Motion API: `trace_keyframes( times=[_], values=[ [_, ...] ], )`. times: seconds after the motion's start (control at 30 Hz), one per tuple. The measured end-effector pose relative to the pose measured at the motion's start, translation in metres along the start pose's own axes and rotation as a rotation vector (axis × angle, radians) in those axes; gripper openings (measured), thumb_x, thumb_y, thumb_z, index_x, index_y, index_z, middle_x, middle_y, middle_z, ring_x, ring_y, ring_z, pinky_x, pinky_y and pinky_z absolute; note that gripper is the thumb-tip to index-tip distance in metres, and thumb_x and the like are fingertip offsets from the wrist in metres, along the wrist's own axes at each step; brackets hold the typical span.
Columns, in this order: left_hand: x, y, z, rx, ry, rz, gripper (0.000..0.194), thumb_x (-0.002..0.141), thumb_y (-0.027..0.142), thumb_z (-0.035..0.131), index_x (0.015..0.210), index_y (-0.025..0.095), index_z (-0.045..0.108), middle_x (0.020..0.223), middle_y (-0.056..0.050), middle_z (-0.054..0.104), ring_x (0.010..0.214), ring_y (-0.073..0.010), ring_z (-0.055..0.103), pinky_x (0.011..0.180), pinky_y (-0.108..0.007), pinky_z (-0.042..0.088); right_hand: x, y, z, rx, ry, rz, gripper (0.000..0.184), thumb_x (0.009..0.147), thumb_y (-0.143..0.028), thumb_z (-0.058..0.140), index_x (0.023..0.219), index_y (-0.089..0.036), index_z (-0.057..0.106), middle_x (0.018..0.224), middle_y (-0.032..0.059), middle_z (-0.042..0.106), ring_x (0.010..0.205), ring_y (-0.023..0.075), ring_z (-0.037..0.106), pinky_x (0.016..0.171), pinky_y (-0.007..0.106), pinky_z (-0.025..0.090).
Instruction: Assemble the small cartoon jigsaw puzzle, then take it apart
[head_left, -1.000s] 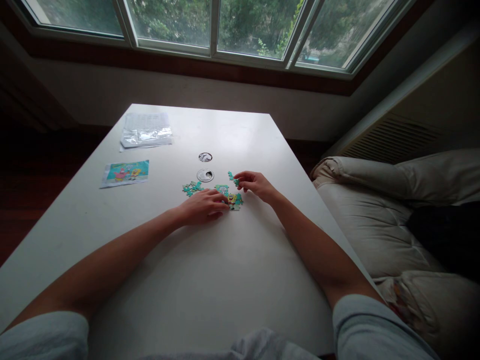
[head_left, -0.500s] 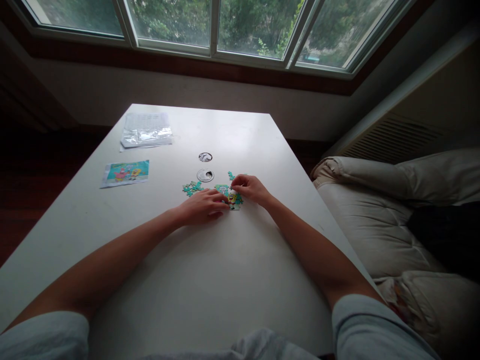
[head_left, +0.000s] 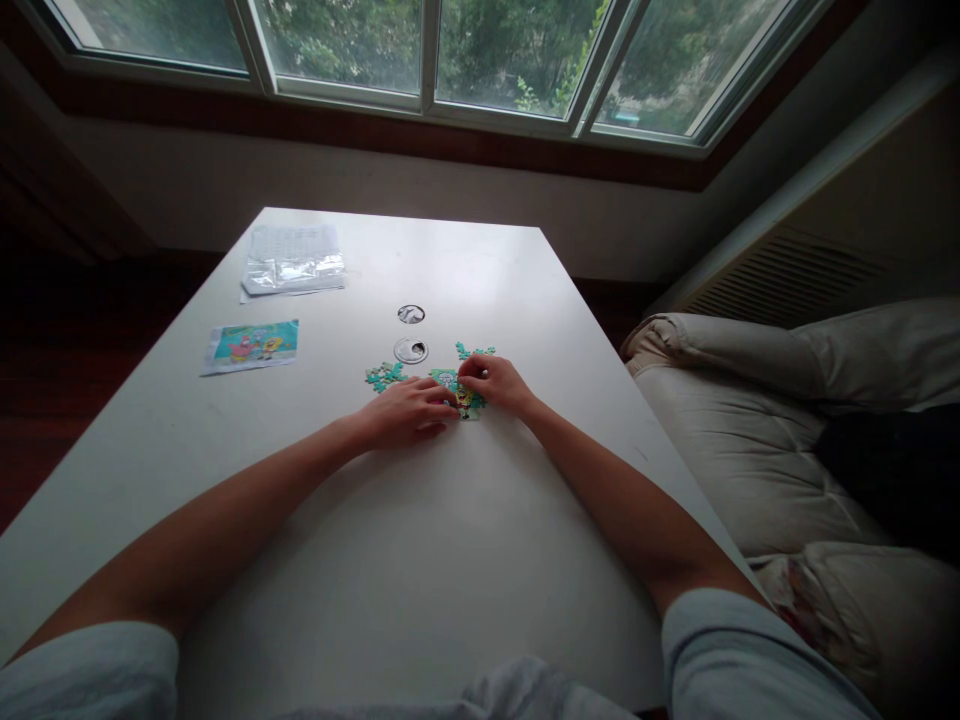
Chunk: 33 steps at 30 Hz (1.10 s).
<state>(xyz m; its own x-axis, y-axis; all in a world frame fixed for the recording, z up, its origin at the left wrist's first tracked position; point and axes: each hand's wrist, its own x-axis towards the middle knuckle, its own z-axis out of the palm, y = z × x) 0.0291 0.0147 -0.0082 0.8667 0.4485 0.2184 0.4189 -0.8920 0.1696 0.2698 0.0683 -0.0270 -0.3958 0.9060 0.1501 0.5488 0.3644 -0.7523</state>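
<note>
A partly joined jigsaw puzzle (head_left: pixel 466 398) with a yellow cartoon figure lies flat on the white table, partly covered by both hands. My left hand (head_left: pixel 405 412) rests over its left side, fingers stretched out and apart, fingertips touching it. At the upper right edge of the puzzle, my right hand (head_left: pixel 496 382) pinches a small puzzle piece between thumb and forefinger, mostly hidden by the fingers. Loose turquoise puzzle pieces (head_left: pixel 385 376) lie in a heap beyond my left hand. More loose pieces (head_left: pixel 474 351) are scattered just past my right hand.
A printed picture sheet (head_left: pixel 253 346) with the cartoon characters lies at the left of the white table (head_left: pixel 420 560). Behind it is a clear plastic bag (head_left: pixel 292 262) on papers. Two round silvery items (head_left: pixel 411 350) sit beyond the puzzle. A pale sofa (head_left: pixel 720 430) stands right of the table.
My right hand has shifted slightly left and nearer to me, in against the puzzle, uncovering more loose pieces behind it. My left hand stays in place.
</note>
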Motion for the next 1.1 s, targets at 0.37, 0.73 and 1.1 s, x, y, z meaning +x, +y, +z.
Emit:
trace_keyframes(
  times=[0.37, 0.73, 1.1],
  values=[
    [0.001, 0.0, -0.001, -0.005, 0.019, 0.005, 0.029, 0.098, 0.027, 0.056, 0.125, 0.03, 0.065, 0.13, -0.005, 0.064, 0.113, -0.0235, 0.057, 0.093, -0.037, 0.045, 0.001, 0.0, 0.001, -0.164, 0.019, -0.113, 0.003, 0.082, -0.019, 0.069, 0.082, -0.02, 0.072, 0.075, 0.0, 0.064, 0.072, 0.015, 0.054, 0.074, 0.029, 0.041],
    [0.002, 0.0, 0.0, -0.02, 0.02, 0.001, 0.029, 0.098, 0.025, 0.055, 0.124, 0.03, 0.066, 0.129, -0.006, 0.065, 0.112, -0.0235, 0.057, 0.094, -0.037, 0.045, 0.001, 0.004, 0.002, -0.222, 0.03, -0.154, 0.005, 0.084, -0.02, 0.068, 0.08, -0.021, 0.068, 0.077, 0.0013, 0.062, 0.077, 0.0181, 0.052, 0.078, 0.032, 0.038],
    [0.001, 0.0, -0.002, -0.023, 0.009, 0.009, 0.028, 0.099, 0.026, 0.054, 0.124, 0.029, 0.066, 0.132, -0.006, 0.065, 0.113, -0.0238, 0.058, 0.093, -0.037, 0.045, 0.002, 0.009, -0.012, -0.182, 0.129, -0.168, 0.012, 0.09, -0.022, 0.061, 0.088, -0.021, 0.073, 0.083, 0.0039, 0.069, 0.077, 0.018, 0.055, 0.076, 0.031, 0.042]
  ],
)
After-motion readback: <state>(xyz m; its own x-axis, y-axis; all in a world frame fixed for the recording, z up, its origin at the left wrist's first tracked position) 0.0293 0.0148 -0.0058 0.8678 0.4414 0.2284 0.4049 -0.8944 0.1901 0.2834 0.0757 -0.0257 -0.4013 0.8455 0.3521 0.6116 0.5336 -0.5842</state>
